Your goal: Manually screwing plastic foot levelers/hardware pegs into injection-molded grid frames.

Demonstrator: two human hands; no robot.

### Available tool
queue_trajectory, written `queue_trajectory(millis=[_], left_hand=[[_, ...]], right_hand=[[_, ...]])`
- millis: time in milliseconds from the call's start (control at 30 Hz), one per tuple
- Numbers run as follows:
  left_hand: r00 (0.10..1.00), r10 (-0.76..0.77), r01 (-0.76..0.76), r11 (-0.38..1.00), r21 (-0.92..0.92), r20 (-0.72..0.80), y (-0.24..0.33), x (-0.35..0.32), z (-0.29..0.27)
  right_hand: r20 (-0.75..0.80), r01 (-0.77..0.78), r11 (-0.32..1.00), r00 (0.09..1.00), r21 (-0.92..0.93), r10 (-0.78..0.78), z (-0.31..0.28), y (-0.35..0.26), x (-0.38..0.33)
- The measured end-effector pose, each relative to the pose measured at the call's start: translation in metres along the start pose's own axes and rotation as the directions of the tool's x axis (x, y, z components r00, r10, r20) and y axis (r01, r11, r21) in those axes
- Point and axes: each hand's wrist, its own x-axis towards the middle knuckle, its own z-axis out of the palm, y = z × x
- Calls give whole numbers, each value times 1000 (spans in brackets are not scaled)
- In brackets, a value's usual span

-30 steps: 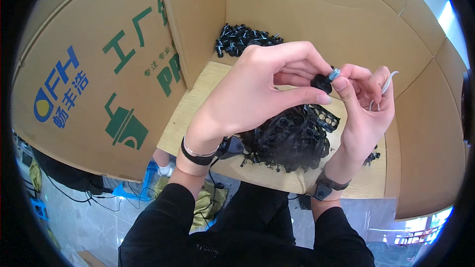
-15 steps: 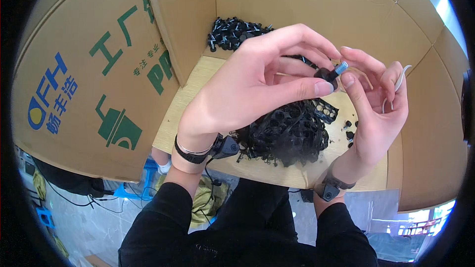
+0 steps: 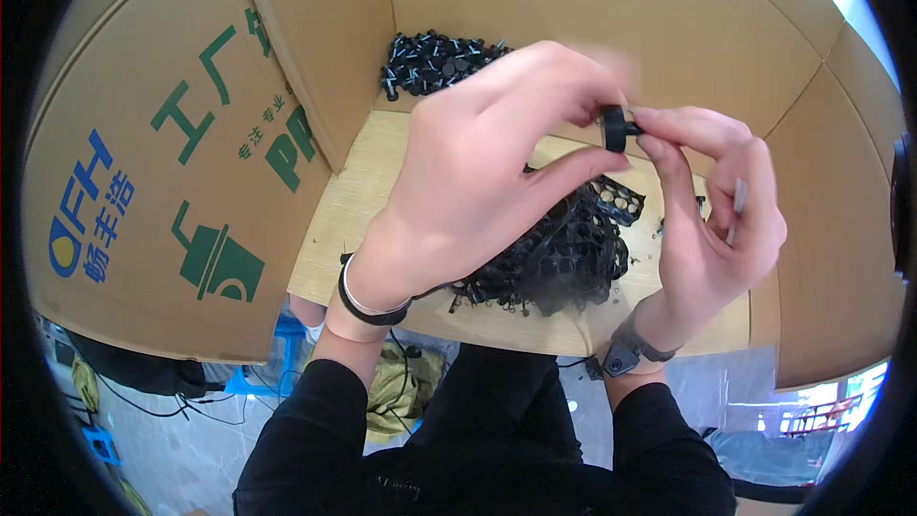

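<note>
My right hand (image 3: 712,196) pinches the shank end of a black-headed bolt (image 3: 614,128) between thumb and forefinger, in the air above the table. The bolt lies sideways, its round black head towards my left. My left hand (image 3: 497,148) is around that head, thumb below and fingers above and behind, apart from each other; its forefinger is smeared by motion. A narrow whitish strip (image 3: 739,197) shows at my right hand's curled fingers. Below the hands lies a heap of black perforated pieces (image 3: 564,258), partly covered by my left hand.
A pile of similar black-headed bolts (image 3: 435,62) lies at the far left of the pale tabletop (image 3: 339,210). Cardboard walls (image 3: 573,0) stand around the table, with a printed panel (image 3: 143,162) on the left. Small black bits lie along the near edge.
The bolt has turned from its threaded end pointing up and right to lying sideways. My right fingers have closed on its shank, while my left fingers have spread from it.
</note>
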Motion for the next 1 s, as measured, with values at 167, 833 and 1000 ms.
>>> queue_trajectory(millis=[167,833,1000], left_hand=[[977,211,-209,958,195,10,-10,-2,11],[972,135,-129,991,43,-193,-5,3,-10],[953,302,-293,942,166,-36,-6,0,-8]], right_hand=[[160,-207,954,956,-218,245,-3,0,-2],[57,-174,931,985,321,164,-1,11,1],[115,-234,913,972,334,207,2,10,-6]])
